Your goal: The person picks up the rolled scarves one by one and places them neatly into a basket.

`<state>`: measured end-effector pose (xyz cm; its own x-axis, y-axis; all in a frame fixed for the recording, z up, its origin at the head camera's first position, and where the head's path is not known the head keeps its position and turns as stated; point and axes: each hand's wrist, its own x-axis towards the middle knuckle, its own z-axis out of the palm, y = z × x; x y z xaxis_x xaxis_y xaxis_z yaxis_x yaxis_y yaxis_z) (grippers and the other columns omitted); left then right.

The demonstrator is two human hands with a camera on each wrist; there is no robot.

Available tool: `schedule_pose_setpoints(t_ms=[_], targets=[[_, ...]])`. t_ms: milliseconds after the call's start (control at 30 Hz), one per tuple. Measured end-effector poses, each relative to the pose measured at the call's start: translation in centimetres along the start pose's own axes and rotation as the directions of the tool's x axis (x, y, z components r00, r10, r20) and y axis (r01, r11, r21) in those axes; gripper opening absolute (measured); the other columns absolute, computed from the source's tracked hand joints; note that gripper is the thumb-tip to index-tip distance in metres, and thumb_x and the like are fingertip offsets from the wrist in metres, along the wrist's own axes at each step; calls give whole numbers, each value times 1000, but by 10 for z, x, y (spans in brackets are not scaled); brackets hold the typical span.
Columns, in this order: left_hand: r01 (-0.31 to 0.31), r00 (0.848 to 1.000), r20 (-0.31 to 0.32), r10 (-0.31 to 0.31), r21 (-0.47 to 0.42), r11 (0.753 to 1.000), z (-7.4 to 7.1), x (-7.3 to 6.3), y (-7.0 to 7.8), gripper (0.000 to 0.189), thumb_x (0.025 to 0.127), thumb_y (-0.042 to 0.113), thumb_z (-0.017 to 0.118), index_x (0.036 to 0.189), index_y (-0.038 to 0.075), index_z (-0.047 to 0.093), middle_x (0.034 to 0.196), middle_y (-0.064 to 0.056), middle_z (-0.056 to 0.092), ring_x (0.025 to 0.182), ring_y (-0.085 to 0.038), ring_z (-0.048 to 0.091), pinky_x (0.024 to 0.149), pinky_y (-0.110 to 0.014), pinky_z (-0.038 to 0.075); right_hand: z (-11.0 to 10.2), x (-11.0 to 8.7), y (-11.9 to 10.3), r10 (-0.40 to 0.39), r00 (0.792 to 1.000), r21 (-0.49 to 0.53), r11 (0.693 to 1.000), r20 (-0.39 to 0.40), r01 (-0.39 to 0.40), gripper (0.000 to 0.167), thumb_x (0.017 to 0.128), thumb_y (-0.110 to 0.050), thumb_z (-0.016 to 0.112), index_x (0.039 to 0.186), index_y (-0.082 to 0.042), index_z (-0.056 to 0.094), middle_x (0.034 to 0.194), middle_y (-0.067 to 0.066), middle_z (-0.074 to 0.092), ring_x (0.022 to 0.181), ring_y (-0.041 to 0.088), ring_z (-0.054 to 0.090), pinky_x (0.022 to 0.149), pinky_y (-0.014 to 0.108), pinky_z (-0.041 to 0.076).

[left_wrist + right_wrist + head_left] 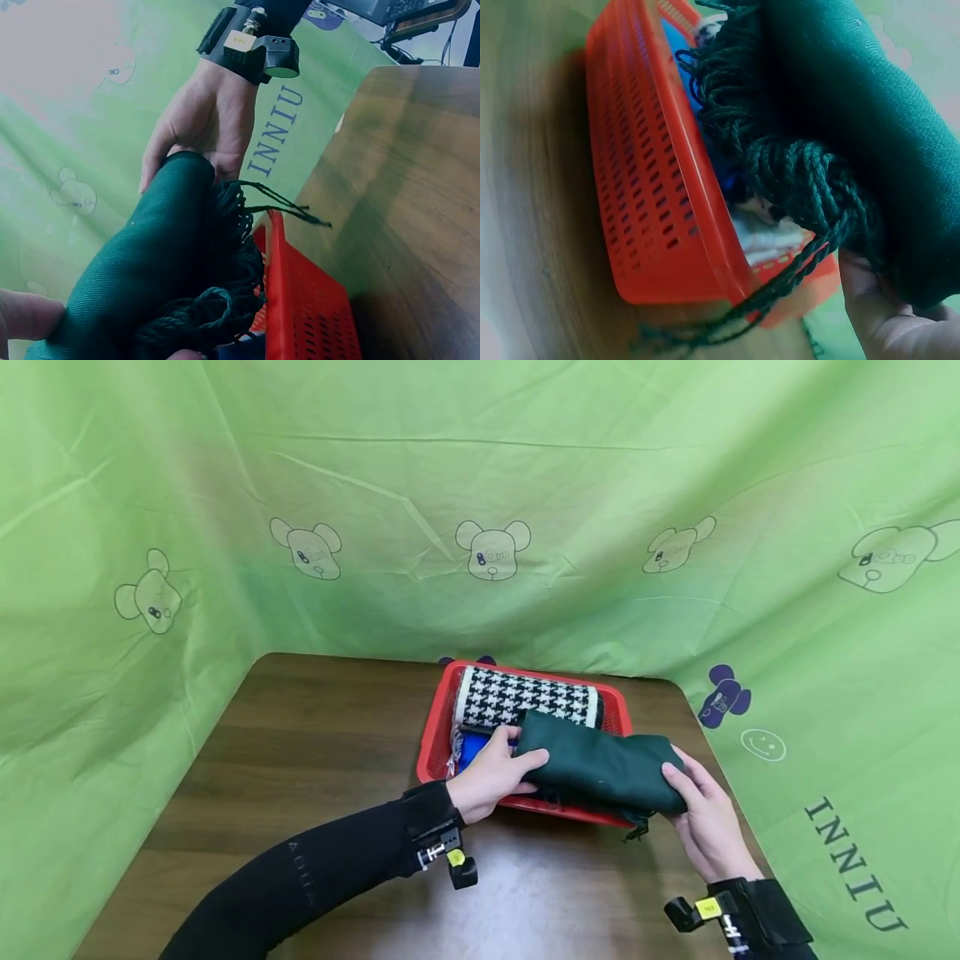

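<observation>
A dark green fringed scarf (pixel 600 760), folded into a thick roll, is held over the front of a red plastic basket (pixel 431 747). My left hand (pixel 495 772) grips its left end, thumb on top. At the other end my right hand (pixel 705 818) holds it between thumb and fingers. Twisted tassels (pixel 780 165) hang from the scarf's underside near the basket rim in the right wrist view. Inside the basket lie a black-and-white houndstooth scarf (pixel 517 697) at the back and a blue cloth (pixel 472 747), partly hidden by my left hand.
The basket stands on a brown wooden table (pixel 337 718) near its far edge. A green printed curtain (pixel 375 468) encloses the back and sides. In the left wrist view a dark device with keys (pixel 397 11) shows beyond the table.
</observation>
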<state>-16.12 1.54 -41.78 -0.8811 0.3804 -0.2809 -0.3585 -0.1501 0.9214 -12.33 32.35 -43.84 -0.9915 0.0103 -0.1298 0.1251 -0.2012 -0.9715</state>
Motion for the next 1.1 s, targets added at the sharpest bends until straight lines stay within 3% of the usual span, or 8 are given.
schedule_pose_setpoints(t_ms=[467,800,1100], targets=[[18,1000,-14,-18,-10,1000,-33,-10,-1,60,110,18,63,153,-2,28,148,-27,44,135,-39,57,106,-55,53,29,12,4,94,996,-75,993,10,-93,57,114,-31,55,165,-13,36,155,-2,38,124,3,55,99,18,52],[34,998,-53,-35,-22,999,-57,-12,-3,55,110,19,63,149,-3,30,143,-28,52,111,-31,67,103,-55,56,52,20,5,144,989,-165,977,20,-138,65,113,-39,54,167,-10,32,160,5,33,123,8,54,98,19,53],[68,996,-46,-70,-36,997,-77,-12,-1,55,110,23,63,148,-3,32,141,-27,54,112,-32,69,100,-51,58,66,31,11,169,985,-215,964,31,-159,66,113,-42,54,166,-8,33,161,11,34,116,7,58,96,18,54]])
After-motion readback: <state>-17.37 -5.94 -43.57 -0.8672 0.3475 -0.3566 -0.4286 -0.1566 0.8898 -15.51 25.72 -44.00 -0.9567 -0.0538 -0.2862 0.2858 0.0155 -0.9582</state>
